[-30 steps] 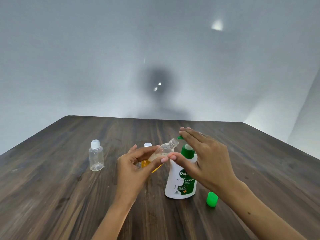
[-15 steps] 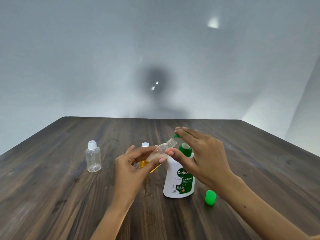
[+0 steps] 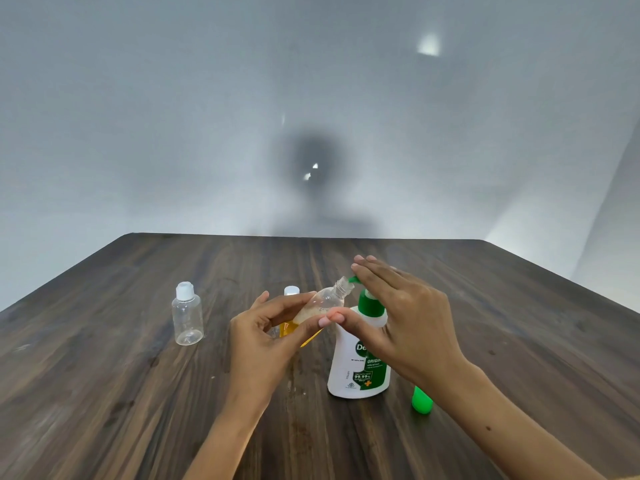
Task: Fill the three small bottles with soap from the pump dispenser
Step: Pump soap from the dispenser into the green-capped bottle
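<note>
The left hand [image 3: 263, 341] holds an uncapped bottle [image 3: 322, 304] tilted in curled fingers, its neck at the dispenser [image 3: 360, 362] spout. The right hand [image 3: 405, 323] lies with straight fingers on the pump. A capped empty bottle [image 3: 187, 315] stands on the tabletop [image 3: 104, 393], left.

White-green dispenser [image 3: 360, 368]; green cap [image 3: 421, 400]; dark woodgrain table [image 3: 104, 393].

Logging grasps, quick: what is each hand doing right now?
Left hand: grips the tilted open bottle.
Right hand: open, straight fingers over the dispenser pump head.
</note>
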The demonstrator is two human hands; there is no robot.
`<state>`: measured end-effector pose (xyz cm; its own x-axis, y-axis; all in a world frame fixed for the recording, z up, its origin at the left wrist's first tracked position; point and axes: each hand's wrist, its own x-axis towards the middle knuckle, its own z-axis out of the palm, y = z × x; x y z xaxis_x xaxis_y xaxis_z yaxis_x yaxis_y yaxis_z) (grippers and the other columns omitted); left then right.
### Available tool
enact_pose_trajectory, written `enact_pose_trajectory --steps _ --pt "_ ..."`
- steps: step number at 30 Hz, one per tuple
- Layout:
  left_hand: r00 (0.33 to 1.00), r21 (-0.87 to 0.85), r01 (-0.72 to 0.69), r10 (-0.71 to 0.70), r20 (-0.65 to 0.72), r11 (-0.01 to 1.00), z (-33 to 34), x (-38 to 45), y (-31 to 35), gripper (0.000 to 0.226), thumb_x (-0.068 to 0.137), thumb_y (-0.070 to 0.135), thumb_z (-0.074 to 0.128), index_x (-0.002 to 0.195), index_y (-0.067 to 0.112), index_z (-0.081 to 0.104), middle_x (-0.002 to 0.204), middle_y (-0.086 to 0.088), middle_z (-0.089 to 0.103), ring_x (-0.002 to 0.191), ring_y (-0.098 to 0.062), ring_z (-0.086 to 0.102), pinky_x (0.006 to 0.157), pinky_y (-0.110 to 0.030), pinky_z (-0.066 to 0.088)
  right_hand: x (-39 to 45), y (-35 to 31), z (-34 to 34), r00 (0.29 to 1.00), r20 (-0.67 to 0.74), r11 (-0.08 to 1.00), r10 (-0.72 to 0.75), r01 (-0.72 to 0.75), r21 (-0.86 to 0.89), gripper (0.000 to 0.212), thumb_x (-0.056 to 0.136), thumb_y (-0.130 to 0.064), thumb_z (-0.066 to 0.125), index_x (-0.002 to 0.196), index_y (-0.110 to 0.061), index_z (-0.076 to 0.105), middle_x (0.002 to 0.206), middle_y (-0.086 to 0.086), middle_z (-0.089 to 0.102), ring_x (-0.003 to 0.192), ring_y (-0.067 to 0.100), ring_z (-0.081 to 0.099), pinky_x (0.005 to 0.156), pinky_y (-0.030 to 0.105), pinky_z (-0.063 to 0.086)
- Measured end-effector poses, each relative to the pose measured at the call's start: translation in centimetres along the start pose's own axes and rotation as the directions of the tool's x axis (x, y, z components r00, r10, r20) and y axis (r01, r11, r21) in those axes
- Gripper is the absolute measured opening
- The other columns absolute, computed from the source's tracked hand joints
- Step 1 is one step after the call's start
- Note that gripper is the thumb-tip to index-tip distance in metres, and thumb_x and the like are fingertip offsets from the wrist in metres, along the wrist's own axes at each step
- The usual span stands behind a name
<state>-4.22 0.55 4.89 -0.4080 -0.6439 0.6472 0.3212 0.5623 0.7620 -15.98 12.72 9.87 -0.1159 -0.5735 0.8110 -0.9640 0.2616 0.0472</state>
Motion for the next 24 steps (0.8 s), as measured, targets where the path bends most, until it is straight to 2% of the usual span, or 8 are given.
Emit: enact_pose_trajectory --steps 6,14,18,24 --pt "1.000 0.005 0.006 -0.006 0.004 1.000 0.01 0.07 -0.09 0.035 0.062 0.038 0.080 0.094 0.023 0.077 0.090 0.019 0.075 0.088 -0.001 0.071 0.115 -0.034 0.029 0.55 0.08 -0.48 1.000 -0.003 1.000 -0.002 0.002 0.000 0.084 0.088 -0.074 0.022 0.111 -0.011 0.070 0.121 0.002 0.065 0.112 0.016 0.061 0.089 0.024 0.039" --pt "1.000 0.001 0.010 -0.010 -0.002 1.000 0.09 0.01 0.00 0.034 0.061 0.042 0.077 0.092 0.029 0.075 0.089 0.023 0.074 0.088 0.002 0.070 0.114 -0.030 0.029 -0.06 -0.11 0.33 1.000 -0.017 1.000 0.026 -0.026 -0.002 0.080 0.087 -0.074 0.025 0.106 -0.012 0.073 0.114 0.000 0.068 0.106 0.016 0.064 0.086 0.024 0.041" --pt "1.000 0.004 0.013 -0.013 -0.002 1.000 0.01 0.10 -0.08 0.032 0.063 0.033 0.082 0.093 0.022 0.078 0.089 0.018 0.075 0.088 -0.001 0.071 0.116 -0.034 0.028 0.56 0.07 -0.36 1.000 -0.028 1.000 0.008 -0.008 0.012 0.080 0.089 -0.073 0.023 0.107 -0.012 0.072 0.116 0.001 0.067 0.107 0.016 0.063 0.088 0.024 0.040" --pt "1.000 -0.008 0.016 -0.016 -0.013 1.000 0.09 0.14 -0.03 0.035 0.060 0.043 0.077 0.092 0.028 0.076 0.089 0.022 0.074 0.088 0.003 0.069 0.113 -0.029 0.029 0.02 -0.33 0.40 0.998 -0.055 0.999 0.040 -0.039 0.019 0.079 0.087 -0.074 0.027 0.102 -0.012 0.073 0.111 -0.001 0.069 0.103 0.015 0.065 0.083 0.022 0.042"
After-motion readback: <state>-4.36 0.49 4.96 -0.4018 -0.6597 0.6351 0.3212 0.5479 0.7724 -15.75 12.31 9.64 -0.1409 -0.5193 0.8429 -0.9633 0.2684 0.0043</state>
